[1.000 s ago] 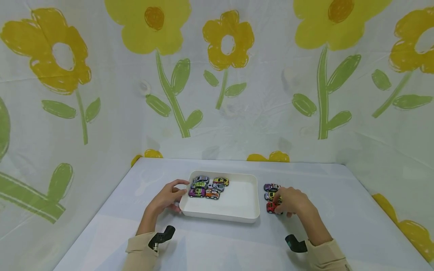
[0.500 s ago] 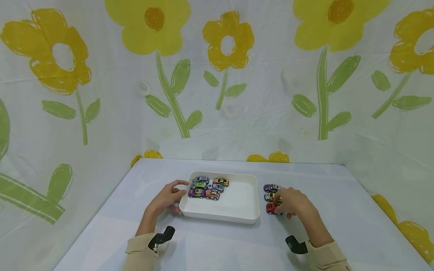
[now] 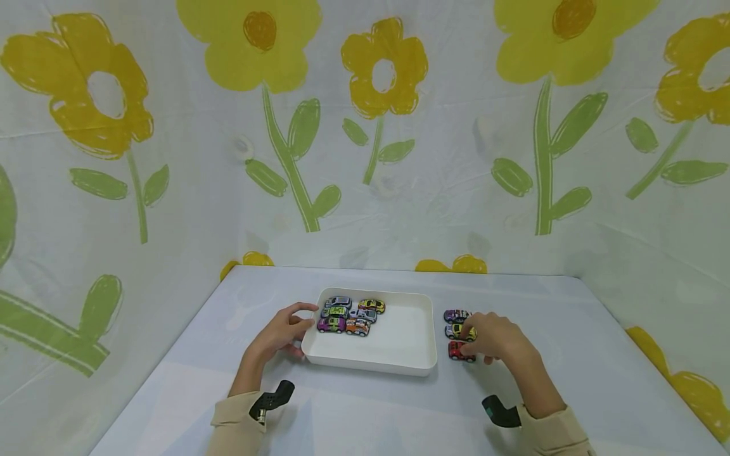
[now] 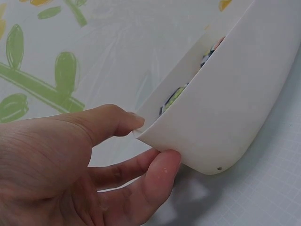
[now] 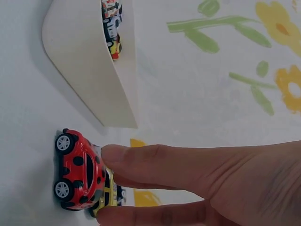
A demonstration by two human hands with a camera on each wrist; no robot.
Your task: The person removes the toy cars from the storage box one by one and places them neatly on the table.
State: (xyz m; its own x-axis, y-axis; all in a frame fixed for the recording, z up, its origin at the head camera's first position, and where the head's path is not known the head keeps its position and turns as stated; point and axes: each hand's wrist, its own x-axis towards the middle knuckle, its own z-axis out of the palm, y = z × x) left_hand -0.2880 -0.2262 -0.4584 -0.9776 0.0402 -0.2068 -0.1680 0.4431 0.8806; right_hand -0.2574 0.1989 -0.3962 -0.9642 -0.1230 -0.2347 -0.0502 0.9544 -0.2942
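At the white tray's (image 3: 399, 339) left end, the left hand (image 3: 281, 332) pinches its rim; over the red car (image 5: 81, 174) and yellow car (image 3: 453, 332), the right hand's (image 3: 496, 339) grip is unclear.

Flower-printed backdrop (image 3: 445, 190) behind pale table (image 3: 393, 411)

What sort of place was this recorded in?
Probably a makeshift recording booth: white sheeting printed with yellow flowers hangs behind and beside a pale, flat tabletop, and small black devices sit at both wrists.
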